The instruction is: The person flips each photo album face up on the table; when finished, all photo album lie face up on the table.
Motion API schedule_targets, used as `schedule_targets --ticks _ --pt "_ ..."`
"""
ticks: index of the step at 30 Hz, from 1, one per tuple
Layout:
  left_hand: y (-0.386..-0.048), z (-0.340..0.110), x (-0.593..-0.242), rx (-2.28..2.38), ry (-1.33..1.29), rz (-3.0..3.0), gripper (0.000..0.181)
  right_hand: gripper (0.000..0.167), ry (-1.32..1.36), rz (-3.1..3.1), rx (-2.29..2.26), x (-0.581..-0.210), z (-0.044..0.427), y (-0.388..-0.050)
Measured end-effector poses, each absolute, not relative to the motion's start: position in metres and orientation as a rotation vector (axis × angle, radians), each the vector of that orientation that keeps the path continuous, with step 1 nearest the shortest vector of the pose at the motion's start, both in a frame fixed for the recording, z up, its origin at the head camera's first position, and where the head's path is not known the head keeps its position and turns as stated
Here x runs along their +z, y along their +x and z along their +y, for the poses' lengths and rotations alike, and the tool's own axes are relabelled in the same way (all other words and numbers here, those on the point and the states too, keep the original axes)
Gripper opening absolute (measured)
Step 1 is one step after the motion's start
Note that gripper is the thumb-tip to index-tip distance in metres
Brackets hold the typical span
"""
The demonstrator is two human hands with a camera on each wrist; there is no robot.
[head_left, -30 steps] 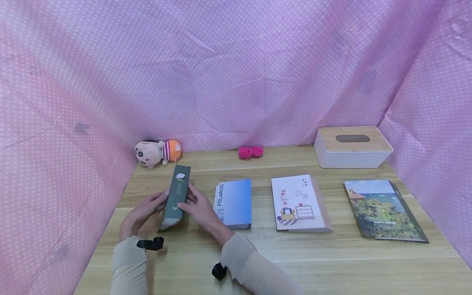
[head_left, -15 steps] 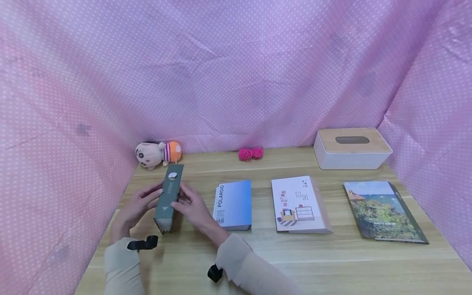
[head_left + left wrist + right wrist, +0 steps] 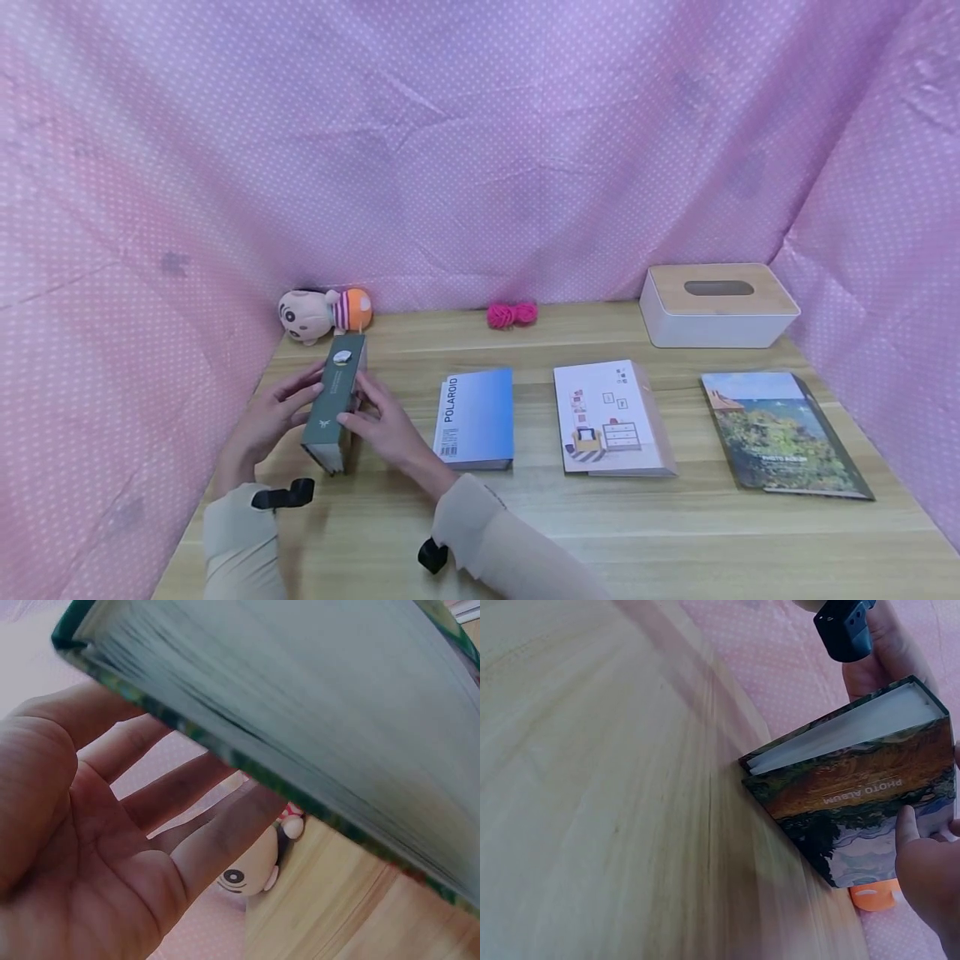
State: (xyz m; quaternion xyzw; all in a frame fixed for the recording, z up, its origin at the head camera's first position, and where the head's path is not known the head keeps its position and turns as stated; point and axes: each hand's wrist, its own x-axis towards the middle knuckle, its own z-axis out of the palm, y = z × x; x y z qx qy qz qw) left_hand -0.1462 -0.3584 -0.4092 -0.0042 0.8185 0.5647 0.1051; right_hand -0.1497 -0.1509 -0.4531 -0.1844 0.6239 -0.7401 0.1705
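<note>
A thick dark green photo album [image 3: 334, 392] stands with its spine up at the left of the table, between both hands. Fingers of the left hand [image 3: 262, 423] touch its left cover; in the left wrist view that hand [image 3: 105, 855] has its fingers stretched under the album [image 3: 300, 720]. On the other side, the right hand [image 3: 392, 433] rests its thumb near the spine edge and its fingers against the right cover. The right wrist view shows this hand [image 3: 934, 881] against the printed front of the album [image 3: 832, 817], whose bottom edge meets the table.
A plush doll [image 3: 307, 317] lies behind the album. Pink yarn [image 3: 512, 315] and a tissue box [image 3: 720, 327] stand along the back. Rightward lie a blue POLAROID album [image 3: 480, 421], a white illustrated album [image 3: 607, 425] and a landscape-covered album [image 3: 780, 433].
Both hands and the green album have moved left. The album has turned from leaning to more upright, and its page edges show more. The other things have stayed in place.
</note>
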Motion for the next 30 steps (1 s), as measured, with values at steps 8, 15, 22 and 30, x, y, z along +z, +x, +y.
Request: schedule_targets --ticks 8,15,22,30 --pt "-0.143 -0.364 -0.401 1.619 0.008 2.414 0.058 0.061 -0.563 1.834 -2.043 -0.458 -0.157 -0.148" --pt "-0.139 -0.371 -0.394 1.520 -0.050 2.495 0.057 0.060 -0.505 1.904 -1.957 -0.461 -0.164 -0.141" --pt "-0.136 -0.373 -0.392 1.406 -0.142 2.526 0.072 0.061 -0.460 1.953 -1.839 -0.468 -0.170 -0.136" --pt "-0.131 -0.374 -0.389 1.264 -0.177 2.560 0.086 0.066 -0.505 2.016 -1.756 -0.471 -0.176 -0.133"
